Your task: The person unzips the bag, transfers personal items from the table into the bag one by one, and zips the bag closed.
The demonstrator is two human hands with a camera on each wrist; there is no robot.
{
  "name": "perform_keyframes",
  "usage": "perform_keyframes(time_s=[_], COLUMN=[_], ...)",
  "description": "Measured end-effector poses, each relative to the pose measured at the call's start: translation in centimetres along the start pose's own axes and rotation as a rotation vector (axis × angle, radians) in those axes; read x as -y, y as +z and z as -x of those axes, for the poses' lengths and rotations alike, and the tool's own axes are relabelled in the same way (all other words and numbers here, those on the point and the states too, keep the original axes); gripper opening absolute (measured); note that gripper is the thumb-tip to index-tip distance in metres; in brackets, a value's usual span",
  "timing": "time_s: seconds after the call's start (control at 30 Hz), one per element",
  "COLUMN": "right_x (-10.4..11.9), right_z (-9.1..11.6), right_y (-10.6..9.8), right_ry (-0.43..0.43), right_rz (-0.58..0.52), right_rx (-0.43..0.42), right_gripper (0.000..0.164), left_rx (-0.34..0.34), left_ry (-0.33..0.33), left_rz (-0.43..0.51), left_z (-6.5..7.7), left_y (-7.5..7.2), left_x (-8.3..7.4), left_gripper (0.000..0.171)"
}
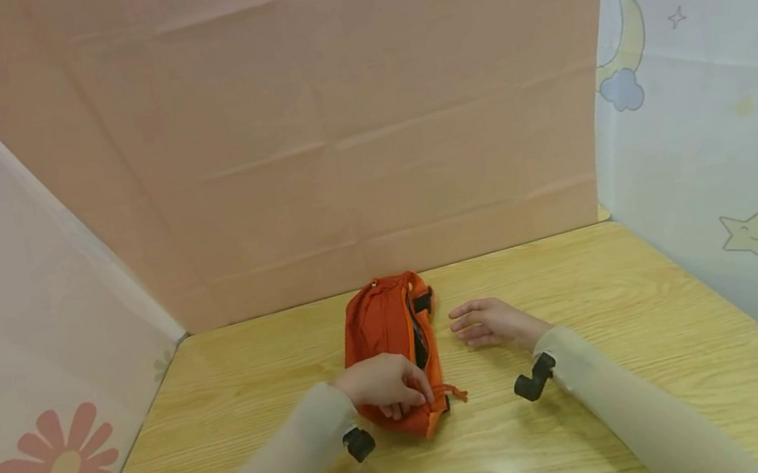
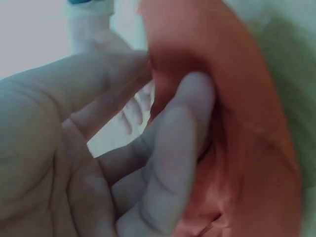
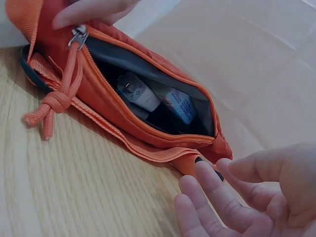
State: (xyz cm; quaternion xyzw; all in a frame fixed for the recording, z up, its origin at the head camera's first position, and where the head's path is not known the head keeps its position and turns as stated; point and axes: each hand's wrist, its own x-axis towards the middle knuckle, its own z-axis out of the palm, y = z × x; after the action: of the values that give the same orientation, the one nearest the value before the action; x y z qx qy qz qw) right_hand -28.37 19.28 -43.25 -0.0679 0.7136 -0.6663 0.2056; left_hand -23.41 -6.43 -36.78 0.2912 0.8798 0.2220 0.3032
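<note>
A red-orange waist bag [image 1: 373, 330] lies on the table with its zip open along the side. My left hand [image 1: 385, 383] grips the near end of the bag, its fingers curled against the red fabric [image 2: 247, 163] close to the zip pull [image 3: 79, 37]. Inside the open pocket I see a small white item [image 3: 138, 93] with a clear end, beside a blue-and-green printed packet [image 3: 177, 103]. My right hand [image 1: 489, 323] hovers to the right of the bag, fingers spread and loosely bent, holding nothing.
The wooden table [image 1: 258, 368] meets a pink-beige back sheet [image 1: 334, 151] just behind the bag. Printed sheets hang at the left and right sides. An orange strap [image 3: 138, 150] and a knotted cord [image 3: 57, 101] lie along the bag's right side.
</note>
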Motion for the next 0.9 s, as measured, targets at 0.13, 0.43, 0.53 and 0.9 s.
perform_keyframes(time_s=[0.13, 0.43, 0.53, 0.9], right_x=[0.1, 0.0, 0.0, 0.0], right_z=[0.0, -0.2, -0.1, 0.0], right_y=[0.0, 0.0, 0.1, 0.2], right_ry=[0.0, 0.0, 0.019, 0.036], right_rz=[0.0, -0.01, -0.015, -0.021], right_rx=[-0.001, 0.002, -0.016, -0.031], right_gripper=[0.041, 0.04, 0.04, 0.042], left_rx=[-0.079, -0.168, -0.159, -0.082], left_ry=[-0.004, 0.019, 0.025, 0.069], left_rz=[-0.027, 0.031, 0.079, 0.149], left_z=[0.1, -0.3, -0.3, 0.1], left_y=[1.1, 2.6, 2.6, 3.1], left_x=[-0.1, 0.8, 1.2, 0.8], left_gripper=[0.012, 0.013, 0.012, 0.01])
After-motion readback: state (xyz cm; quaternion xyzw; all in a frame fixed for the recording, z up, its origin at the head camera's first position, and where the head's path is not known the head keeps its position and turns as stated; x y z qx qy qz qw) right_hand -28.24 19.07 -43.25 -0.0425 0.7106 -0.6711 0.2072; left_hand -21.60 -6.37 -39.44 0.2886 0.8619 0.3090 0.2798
